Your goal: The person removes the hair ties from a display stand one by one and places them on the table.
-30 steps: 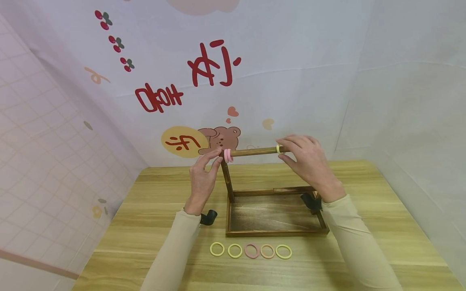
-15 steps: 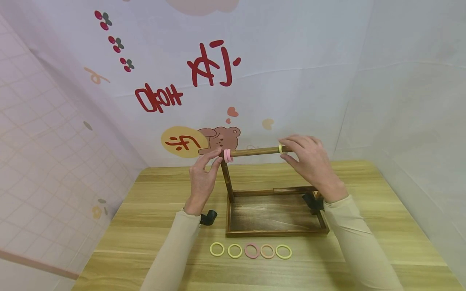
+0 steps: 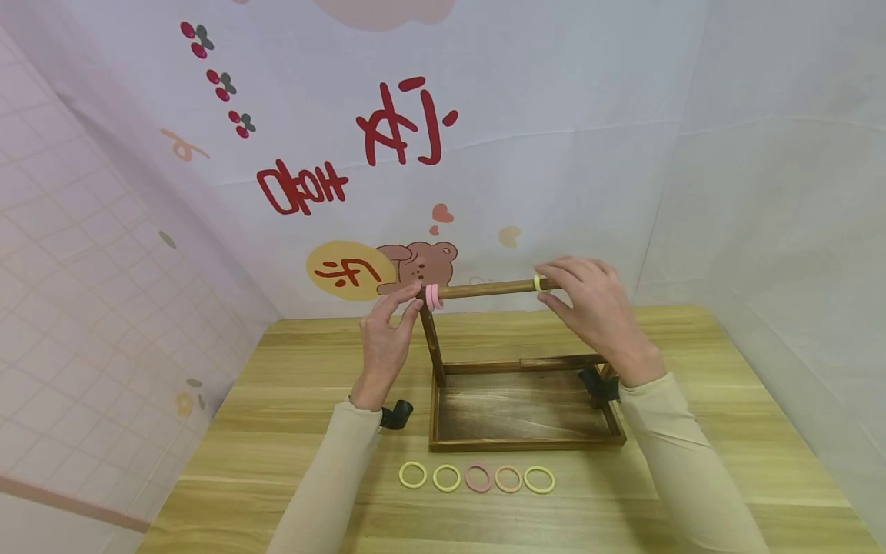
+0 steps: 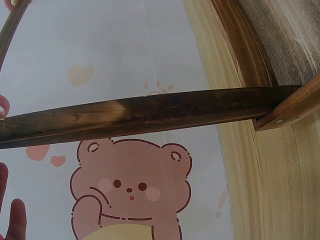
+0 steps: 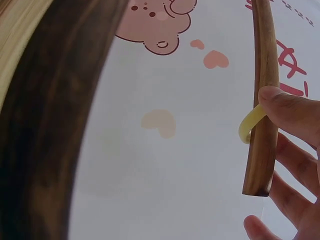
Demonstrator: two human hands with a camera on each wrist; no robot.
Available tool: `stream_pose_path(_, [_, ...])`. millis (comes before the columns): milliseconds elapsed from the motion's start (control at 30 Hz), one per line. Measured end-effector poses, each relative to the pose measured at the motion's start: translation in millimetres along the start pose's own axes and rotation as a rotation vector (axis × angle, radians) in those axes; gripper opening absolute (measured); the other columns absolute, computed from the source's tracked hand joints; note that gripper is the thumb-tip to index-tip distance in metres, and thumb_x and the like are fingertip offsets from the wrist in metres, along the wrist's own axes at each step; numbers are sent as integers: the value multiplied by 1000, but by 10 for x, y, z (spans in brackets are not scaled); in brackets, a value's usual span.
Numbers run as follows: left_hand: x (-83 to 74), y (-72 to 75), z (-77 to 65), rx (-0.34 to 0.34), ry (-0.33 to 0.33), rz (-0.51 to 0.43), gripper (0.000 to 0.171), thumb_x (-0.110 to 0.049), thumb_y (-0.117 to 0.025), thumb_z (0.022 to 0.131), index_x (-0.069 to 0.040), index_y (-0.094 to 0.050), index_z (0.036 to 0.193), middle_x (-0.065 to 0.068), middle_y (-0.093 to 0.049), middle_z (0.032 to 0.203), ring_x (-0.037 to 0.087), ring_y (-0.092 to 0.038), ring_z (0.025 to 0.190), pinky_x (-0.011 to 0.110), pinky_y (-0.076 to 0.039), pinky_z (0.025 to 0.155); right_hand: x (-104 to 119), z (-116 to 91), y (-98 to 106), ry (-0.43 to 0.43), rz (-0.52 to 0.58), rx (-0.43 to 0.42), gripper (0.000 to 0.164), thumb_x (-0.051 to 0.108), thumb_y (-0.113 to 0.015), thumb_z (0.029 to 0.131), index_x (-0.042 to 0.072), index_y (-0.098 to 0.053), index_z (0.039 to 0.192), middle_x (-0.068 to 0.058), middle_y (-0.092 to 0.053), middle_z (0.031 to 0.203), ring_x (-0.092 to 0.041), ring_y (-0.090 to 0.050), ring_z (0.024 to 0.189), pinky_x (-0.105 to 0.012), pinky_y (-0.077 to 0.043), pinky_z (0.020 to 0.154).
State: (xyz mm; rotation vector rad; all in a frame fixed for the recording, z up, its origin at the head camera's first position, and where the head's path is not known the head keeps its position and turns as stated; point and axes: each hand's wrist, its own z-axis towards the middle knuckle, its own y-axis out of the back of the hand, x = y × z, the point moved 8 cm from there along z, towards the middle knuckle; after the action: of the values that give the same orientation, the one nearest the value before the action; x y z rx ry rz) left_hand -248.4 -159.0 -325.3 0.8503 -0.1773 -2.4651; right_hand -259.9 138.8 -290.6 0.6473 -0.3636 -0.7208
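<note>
My left hand pinches the top of the wooden rack's upright post between thumb and fingers. From that post a wooden bar runs to the right, its far end free in the right wrist view. Pink rings hang on the bar beside my left fingertips. Near the free end, my right hand pinches a yellow ring that encircles the bar. The thumb lies over the bar there, with the other fingers behind it. In the left wrist view the post crosses the middle.
The rack's shallow tray base sits on the wood-grain table. In front lies a row of several rings, including a yellow one, a pink one and an orange one. A printed backdrop stands behind.
My right hand has slid the yellow ring a little to the right along the bar, toward its free end. The left hand and the pink rings have stayed in place.
</note>
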Motion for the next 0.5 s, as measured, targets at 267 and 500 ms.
stream_pose_path(267, [5,7,-3,-3,2,4,23,-6,-75,94,-1,-77,117,12,-75,121,30,-70,114,48,-54,100,-16,-20,7,-7,-5,4,48,9,-89,81,5,-72,126,-14,-72,121,-37,-64,115,-61,-45,100])
stream_pose_path(500, [2,9,-8,-14,6,-8,23,-5,-76,93,-1,-77,116,15,-75,120,31,-70,114,49,-54,100,-29,-38,19,-4,-6,-3,49,8,-89,81,5,-72,126,-14,-72,121,-37,-65,114,-61,-45,100])
